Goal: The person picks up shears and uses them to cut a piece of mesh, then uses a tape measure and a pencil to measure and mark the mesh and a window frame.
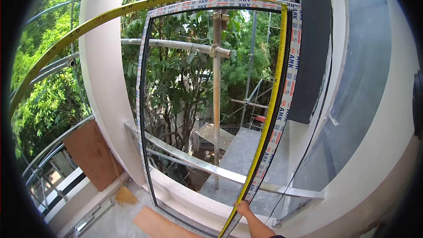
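A window frame (287, 83), wrapped in printed AMK protective film, stands upright in front of me. A yellow tape measure (274, 92) runs up its right side. Past the top corner, the blade bends over and arcs down to the far left. Low on the right side of the frame, my right hand (242, 208) has its fingers closed on the tape, against the frame edge. The tape's case is out of sight, and so is my left hand.
A metal bar (198, 163) crosses the opening behind the frame. Scaffold pipes (185, 46) and trees stand outside. On the floor lie a broom (126, 195), metal profiles (93, 217) and a brown board (161, 224). A dark cable (320, 121) hangs at the right.
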`<state>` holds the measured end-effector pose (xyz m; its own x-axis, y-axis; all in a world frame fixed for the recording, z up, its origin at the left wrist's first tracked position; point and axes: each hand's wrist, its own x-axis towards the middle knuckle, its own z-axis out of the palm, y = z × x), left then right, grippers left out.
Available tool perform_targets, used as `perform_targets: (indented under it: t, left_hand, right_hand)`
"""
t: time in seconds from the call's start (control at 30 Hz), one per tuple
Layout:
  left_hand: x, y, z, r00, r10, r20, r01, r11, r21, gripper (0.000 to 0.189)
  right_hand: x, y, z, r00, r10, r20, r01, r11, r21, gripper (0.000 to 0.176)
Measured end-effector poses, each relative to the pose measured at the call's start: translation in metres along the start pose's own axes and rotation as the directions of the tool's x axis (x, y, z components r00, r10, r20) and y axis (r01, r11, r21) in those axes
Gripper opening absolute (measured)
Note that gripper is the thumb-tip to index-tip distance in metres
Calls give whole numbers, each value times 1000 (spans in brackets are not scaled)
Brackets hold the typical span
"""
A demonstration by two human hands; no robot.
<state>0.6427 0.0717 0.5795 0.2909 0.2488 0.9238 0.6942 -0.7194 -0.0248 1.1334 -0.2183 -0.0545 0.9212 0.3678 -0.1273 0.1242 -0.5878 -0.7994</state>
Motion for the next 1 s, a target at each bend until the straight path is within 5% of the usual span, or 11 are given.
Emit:
perform_targets:
  t: [0.1,0.27,0.33,0.4,0.47,0.5,0.57,0.7,0.8,0.9,1.0]
  left_hand:
    - [-12,-9,4,959,-240,152,269,939,-214,11]
    - [-127,-58,-22,660,-684,312,748,638,-185,11]
    - [-194,-66,-10,729,-595,338,661,741,-120,12]
    - [-260,-61,-11,648,-639,414,736,665,-127,14]
    - [-323,-54,-16,518,-710,477,834,542,-100,18]
    - [-348,-54,-23,481,-705,522,845,531,-62,20]
    - [-382,-61,-46,385,-752,535,880,473,33,20]
    - [-431,-100,-90,289,-807,515,810,493,317,18]
    - [-476,-135,-137,293,-866,404,711,480,513,16]
    - [-512,-167,-198,206,-908,365,624,410,665,16]
    - [-539,-191,-254,108,-926,363,535,362,764,15]
  right_hand:
    - [-22,-40,-13,996,81,-45,-80,997,21,18]
    - [-5,2,17,984,-163,72,160,986,49,29]
    - [-13,-21,23,963,-234,133,219,968,119,30]
    - [-18,-41,34,910,-318,266,293,947,128,28]
    - [-31,-86,32,918,-195,345,323,872,-367,38]
    - [-23,-83,47,894,-225,388,378,844,-380,38]
    - [-13,-79,79,692,-597,406,716,641,-277,38]
    - [-123,-232,119,713,-474,517,597,797,-93,44]
    - [-12,-162,238,52,-864,501,996,11,-84,50]
    - [-178,-278,269,563,-517,645,456,845,279,24]
    - [-229,-312,317,319,-535,782,631,736,245,18]
